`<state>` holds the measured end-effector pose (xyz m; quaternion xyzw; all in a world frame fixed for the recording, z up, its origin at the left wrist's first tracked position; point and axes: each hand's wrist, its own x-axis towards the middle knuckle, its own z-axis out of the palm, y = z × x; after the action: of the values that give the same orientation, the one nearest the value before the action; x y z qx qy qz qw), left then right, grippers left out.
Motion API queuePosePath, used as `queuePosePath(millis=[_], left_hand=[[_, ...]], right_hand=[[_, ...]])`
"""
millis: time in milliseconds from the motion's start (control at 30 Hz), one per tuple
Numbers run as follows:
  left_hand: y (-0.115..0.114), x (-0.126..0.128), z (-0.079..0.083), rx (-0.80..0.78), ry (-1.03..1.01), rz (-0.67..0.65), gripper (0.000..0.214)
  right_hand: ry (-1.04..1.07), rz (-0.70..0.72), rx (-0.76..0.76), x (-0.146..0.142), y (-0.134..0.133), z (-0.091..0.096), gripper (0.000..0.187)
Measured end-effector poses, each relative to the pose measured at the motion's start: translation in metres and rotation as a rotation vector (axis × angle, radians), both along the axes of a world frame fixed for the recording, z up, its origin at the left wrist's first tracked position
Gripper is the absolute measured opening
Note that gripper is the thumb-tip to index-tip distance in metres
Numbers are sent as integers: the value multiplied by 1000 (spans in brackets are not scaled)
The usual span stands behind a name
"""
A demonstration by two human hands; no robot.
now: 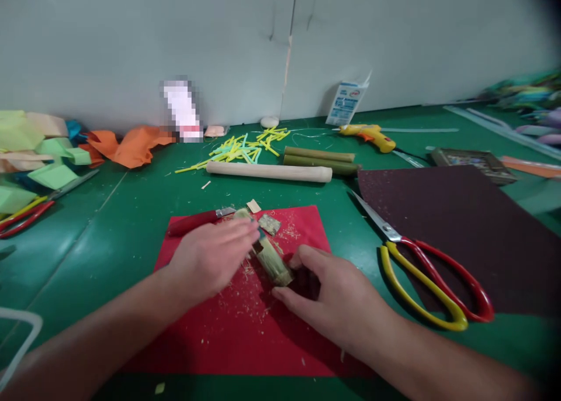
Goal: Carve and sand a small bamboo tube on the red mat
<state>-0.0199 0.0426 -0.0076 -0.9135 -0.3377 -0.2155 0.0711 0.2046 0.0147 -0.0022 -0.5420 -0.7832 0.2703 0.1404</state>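
While the right hand pinches the near end of the bamboo piece on the red sheet, apparently steadying it, the left hand covers its far part, grip impossible to tell.

From a distance, I am viewing red-and-yellow scissors lying partly across a dark sheet. Beyond them, a yellow glue gun is resting near a tilted carton; crumpled orange material is lying leftward.
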Motion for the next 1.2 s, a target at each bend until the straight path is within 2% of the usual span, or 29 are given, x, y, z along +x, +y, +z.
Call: queuePosePath(millis=[100, 233, 367, 500, 633, 767, 933, 1067, 1200], left_hand=[[-1, -1, 1, 20, -13, 51, 30], [-1, 0, 2, -24, 29, -47, 33], [4, -2, 3, 19, -1, 62, 29], [1, -2, 3, -15, 40, -33, 31], [-1, -1, 2, 2, -9, 47, 29], [-1, -1, 1, -16, 15, -50, 32], [3, -4, 2, 0, -23, 77, 30], [1, -4, 2, -33, 9, -32, 32], [4, -4, 4, -12, -43, 76, 29]], right_hand=[[-13, -5, -7, 0, -1, 2, 19], [3, 15, 19, 2, -2, 1, 17], [-10, -3, 8, 1, -1, 1, 19], [-7, 12, 11, -1, 0, 3, 18], [-6, 4, 8, -1, 0, 2, 19], [-7, 14, 22, 0, 0, 1, 18], [-14, 4, 10, 1, -2, 2, 18], [-9, 23, 11, 0, 0, 3, 17], [-21, 4, 9, 0, 1, 2, 18]])
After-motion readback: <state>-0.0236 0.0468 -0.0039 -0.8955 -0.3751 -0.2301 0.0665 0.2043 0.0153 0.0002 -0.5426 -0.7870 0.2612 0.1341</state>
